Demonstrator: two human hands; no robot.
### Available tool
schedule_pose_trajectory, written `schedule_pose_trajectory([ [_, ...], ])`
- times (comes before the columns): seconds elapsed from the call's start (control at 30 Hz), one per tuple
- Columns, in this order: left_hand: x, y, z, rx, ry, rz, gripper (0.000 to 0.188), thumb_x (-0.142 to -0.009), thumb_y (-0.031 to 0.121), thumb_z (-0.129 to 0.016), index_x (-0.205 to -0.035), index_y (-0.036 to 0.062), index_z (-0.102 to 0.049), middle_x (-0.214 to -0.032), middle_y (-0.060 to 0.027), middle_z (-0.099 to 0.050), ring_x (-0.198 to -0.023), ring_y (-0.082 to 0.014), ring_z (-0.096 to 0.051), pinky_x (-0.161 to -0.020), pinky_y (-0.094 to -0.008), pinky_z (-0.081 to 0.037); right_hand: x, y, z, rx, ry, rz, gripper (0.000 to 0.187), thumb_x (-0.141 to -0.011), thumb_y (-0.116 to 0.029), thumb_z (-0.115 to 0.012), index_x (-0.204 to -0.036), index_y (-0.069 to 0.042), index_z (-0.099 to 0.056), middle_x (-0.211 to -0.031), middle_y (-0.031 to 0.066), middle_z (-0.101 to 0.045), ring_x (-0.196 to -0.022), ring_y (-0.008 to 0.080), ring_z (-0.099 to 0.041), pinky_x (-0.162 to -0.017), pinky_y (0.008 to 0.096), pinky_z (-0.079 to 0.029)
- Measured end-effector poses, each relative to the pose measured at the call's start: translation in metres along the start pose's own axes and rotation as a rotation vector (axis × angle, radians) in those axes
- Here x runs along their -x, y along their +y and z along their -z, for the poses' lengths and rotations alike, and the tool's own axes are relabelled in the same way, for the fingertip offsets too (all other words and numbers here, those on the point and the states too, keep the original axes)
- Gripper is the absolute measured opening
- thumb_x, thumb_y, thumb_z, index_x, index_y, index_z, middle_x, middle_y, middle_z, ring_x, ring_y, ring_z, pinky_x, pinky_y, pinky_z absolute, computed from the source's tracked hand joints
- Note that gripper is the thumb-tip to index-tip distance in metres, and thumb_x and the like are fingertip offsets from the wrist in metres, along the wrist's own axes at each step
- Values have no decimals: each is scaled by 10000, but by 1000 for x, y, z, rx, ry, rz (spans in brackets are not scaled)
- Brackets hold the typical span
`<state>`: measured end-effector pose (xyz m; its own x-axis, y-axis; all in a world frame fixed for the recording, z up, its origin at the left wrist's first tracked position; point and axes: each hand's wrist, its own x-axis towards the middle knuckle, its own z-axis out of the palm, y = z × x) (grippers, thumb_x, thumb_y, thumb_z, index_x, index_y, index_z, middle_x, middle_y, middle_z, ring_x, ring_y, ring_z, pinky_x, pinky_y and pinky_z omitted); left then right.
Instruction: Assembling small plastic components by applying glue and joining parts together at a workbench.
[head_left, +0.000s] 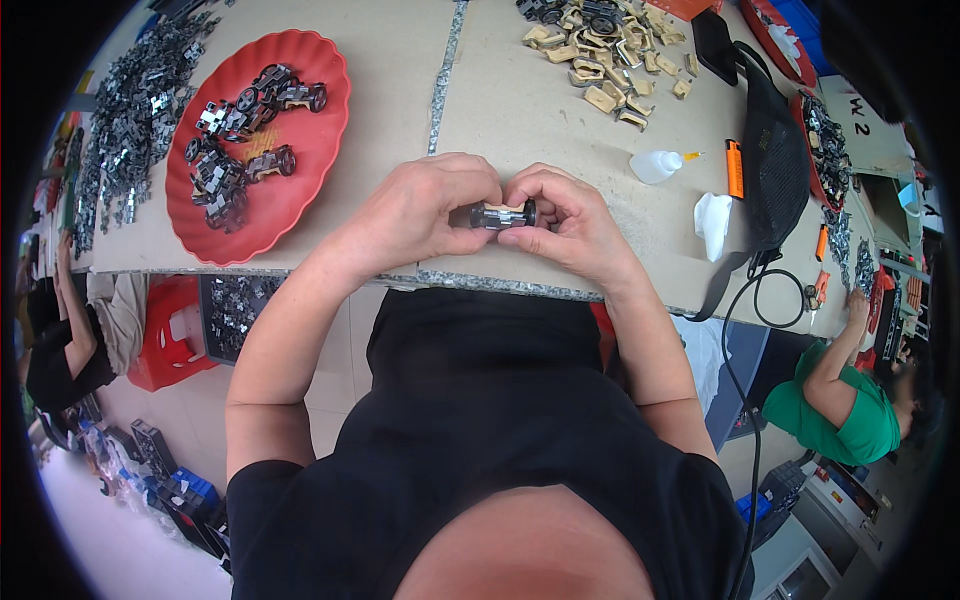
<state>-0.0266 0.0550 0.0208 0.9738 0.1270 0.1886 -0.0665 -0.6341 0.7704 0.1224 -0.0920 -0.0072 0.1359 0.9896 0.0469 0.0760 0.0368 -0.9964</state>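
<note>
Close to the table's near edge, a small toy car (500, 217) with black wheels, a silver middle and a tan strip is held level between my two hands. My left hand (440, 205) pinches its left end between thumb and fingers. On the other end, the thumb and curled fingers of my right hand (565, 220) close around the wheel. My fingers hide both ends of the car. To the left, a red scalloped plate (310, 195) holds several similar black and silver toy cars (225, 165). Loose tan plastic parts (610, 65) are heaped beyond my right hand.
A white dropper bottle (655, 166), orange lighter (735, 168), crumpled white tissue (712, 225), black bag (778, 165) and phone (714, 45) lie to the right. Dark parts (140, 110) cover the far left. People sit at both sides, one in a green shirt (840, 405).
</note>
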Motion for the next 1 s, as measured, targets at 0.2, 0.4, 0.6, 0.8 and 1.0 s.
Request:
schedule_pose_trajectory([
  [0.2,5,-8,-12,63,97,-57,234,-615,25,-672,-825,6,-572,-796,-80,-577,-728,-236,-557,-627,-313,-456,-2,-6,-3,78,-4,6,233,-709,-47,-724,-876,-21,-563,-910,3,-532,-637,10,-437,-514,162,-350],
  [0.4,8,5,-3,-69,86,27,243,-626,53,-692,-833,23,-568,-769,-84,-566,-715,-252,-561,-634,-324,-457,-2,-5,-2,76,-20,12,270,-716,-31,-715,-938,-18,-562,-942,17,-547,-659,18,-479,-531,163,-380],
  [0.6,52,22,54,-506,586,375,281,-704,23,-709,-958,28,-590,-872,-81,-607,-803,-140,-573,-750,-252,-446,14,-10,1,-4,292,129,276,-799,18,-616,-1061,20,-530,-975,80,-574,-729,64,-576,-567,184,-454],
  [0.8,47,16,74,-847,653,256,285,-692,95,-730,-946,47,-610,-924,-92,-616,-867,-232,-585,-760,-325,-459,41,-20,23,-9,755,421,178,-809,5,-615,-969,13,-540,-836,30,-560,-678,57,-516,-609,174,-420],
  [1.0,-71,-2,-16,-356,417,39,231,-746,101,-679,-962,54,-616,-926,-102,-593,-851,-244,-589,-731,-347,-473,42,-8,62,200,1070,340,211,-813,3,-601,-987,4,-482,-882,42,-517,-755,73,-485,-697,197,-420],
])
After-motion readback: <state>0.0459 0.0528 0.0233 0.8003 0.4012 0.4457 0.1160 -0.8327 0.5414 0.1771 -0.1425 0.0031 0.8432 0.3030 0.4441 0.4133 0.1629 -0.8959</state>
